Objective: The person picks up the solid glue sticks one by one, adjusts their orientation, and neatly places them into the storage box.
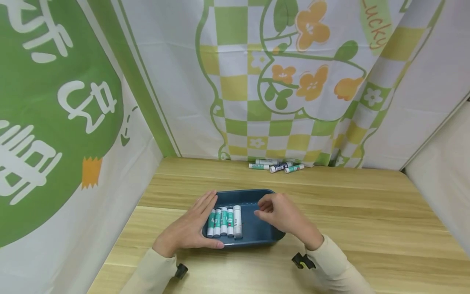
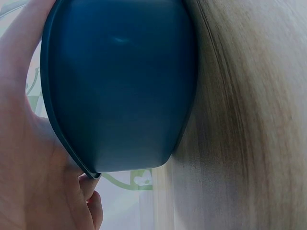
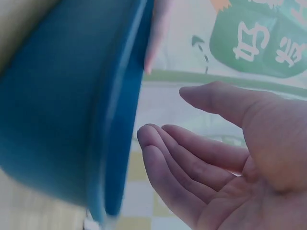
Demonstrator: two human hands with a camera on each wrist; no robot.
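Observation:
A dark blue tray (image 1: 253, 243) stands on the table in front of me. At its left end my left hand (image 1: 192, 226) holds it, thumb along the front rim and fingers at the back left corner. The left wrist view shows the tray's outer wall (image 2: 120, 86) beside that hand. Inside, several white glue sticks with green labels (image 1: 224, 222) lie side by side at the left, with a thicker white stick (image 1: 237, 221) to their right. Over the tray's right part is my right hand (image 1: 280, 214), fingers loosely bent; the right wrist view shows nothing in its grasp (image 3: 206, 158).
Several more glue sticks (image 1: 258, 166), white, green-labelled and dark blue, lie in a loose group at the table's back edge. A printed curtain (image 1: 246, 81) hangs behind the wooden table (image 1: 349, 212), and more cloth walls (image 1: 143, 163) stand at both sides.

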